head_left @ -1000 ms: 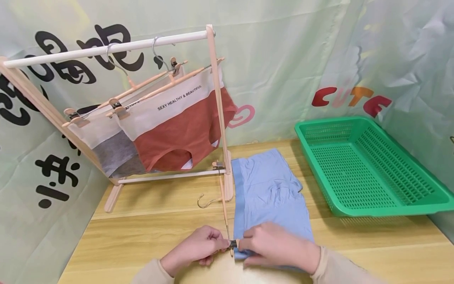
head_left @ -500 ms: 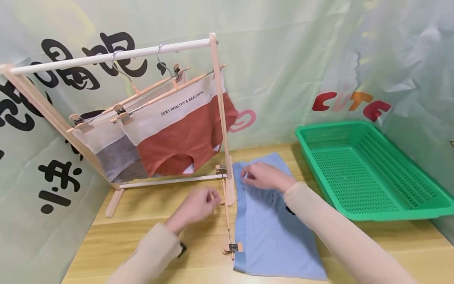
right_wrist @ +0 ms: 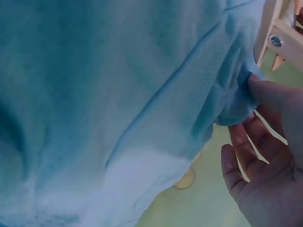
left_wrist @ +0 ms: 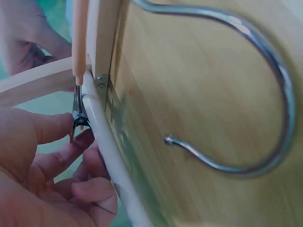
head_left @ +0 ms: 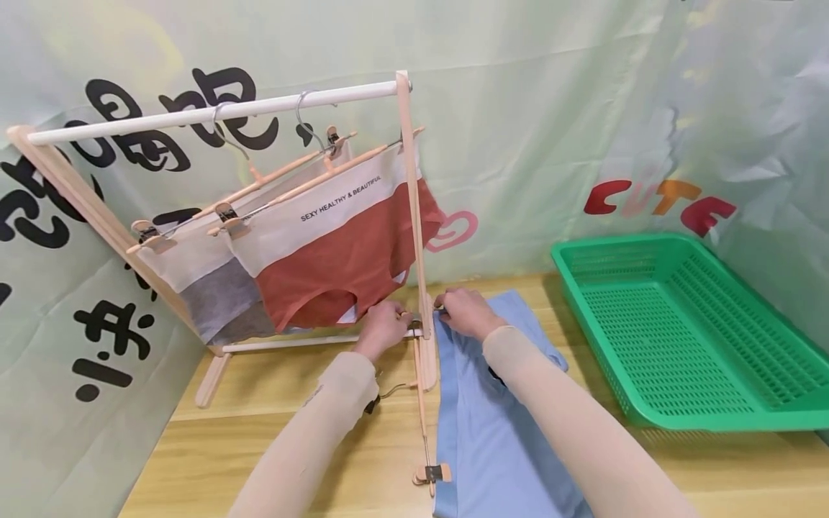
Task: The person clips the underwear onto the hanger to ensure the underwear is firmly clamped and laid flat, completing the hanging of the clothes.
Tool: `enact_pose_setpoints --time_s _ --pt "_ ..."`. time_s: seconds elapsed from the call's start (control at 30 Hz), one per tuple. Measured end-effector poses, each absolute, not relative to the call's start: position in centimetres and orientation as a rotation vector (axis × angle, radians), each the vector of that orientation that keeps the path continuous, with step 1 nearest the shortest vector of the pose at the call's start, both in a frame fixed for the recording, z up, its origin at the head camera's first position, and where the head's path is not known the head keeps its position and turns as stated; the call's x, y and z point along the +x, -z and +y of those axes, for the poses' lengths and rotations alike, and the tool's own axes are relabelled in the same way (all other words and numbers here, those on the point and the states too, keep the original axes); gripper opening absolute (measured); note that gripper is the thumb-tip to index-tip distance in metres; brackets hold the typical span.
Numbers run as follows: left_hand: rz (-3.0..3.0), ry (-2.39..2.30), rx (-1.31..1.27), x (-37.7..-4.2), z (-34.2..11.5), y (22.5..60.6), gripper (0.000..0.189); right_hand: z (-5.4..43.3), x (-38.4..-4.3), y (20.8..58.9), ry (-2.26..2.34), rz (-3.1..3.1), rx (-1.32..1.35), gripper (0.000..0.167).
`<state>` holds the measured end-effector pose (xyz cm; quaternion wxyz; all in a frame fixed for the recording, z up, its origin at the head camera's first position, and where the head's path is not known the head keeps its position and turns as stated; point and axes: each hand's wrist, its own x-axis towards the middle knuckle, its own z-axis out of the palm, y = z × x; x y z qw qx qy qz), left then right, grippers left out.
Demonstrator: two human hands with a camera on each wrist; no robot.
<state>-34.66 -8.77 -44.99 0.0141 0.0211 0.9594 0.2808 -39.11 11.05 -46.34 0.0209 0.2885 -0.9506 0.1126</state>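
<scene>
A pair of blue boxer briefs lies on the table, its waistband alongside a wooden clip hanger. The near clip bites the waistband's near end. My left hand pinches the far clip between thumb and fingers, beside the rack's lower bar. Opposite it, my right hand pinches the far corner of the waistband between thumb and fingers, as the right wrist view shows. The hanger's metal hook points left over the table. Whether the cloth is inside the far clip is hidden.
A small rack stands at the left, carrying red-and-white briefs and grey-and-white briefs on hangers. Its right foot sits close to the hanger. At the right is a green plastic basket. A printed cloth backs the table.
Both hands have left the near clip and moved away from the body to the far end of the hanger. There, the left takes the far clip and the right takes the waistband's far corner.
</scene>
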Motion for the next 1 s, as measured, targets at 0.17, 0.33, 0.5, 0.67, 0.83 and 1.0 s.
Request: enact_pose_setpoints --time_s 0.17,0.33,0.5,0.67,0.83,1.0 --pt "2.990 -0.936 0.035 -34.3 -8.7 44.4 0.013 12.0 -38.9 45.8 -0.479 -2.955 0.867 0.011" --pt "2.915 -1.169 -0.026 -33.1 -9.2 42.6 0.011 13.2 -38.1 43.2 -0.748 -2.949 0.885 0.011" --pt "2.794 -1.448 -0.052 -31.9 -9.7 40.3 0.011 14.3 -37.6 40.9 -0.935 -2.898 0.899 0.009" --pt "2.760 -1.546 -0.086 -30.9 -10.1 37.9 0.014 14.9 -37.3 39.4 -1.031 -2.867 0.928 0.010" --pt "2.519 -1.768 -0.071 -30.5 -10.3 36.4 0.020 15.6 -36.8 38.3 -1.162 -2.839 0.958 0.011" --pt "2.257 -1.913 -0.024 -30.2 -10.2 35.3 0.026 16.4 -36.1 36.8 -1.244 -2.770 1.011 0.013"
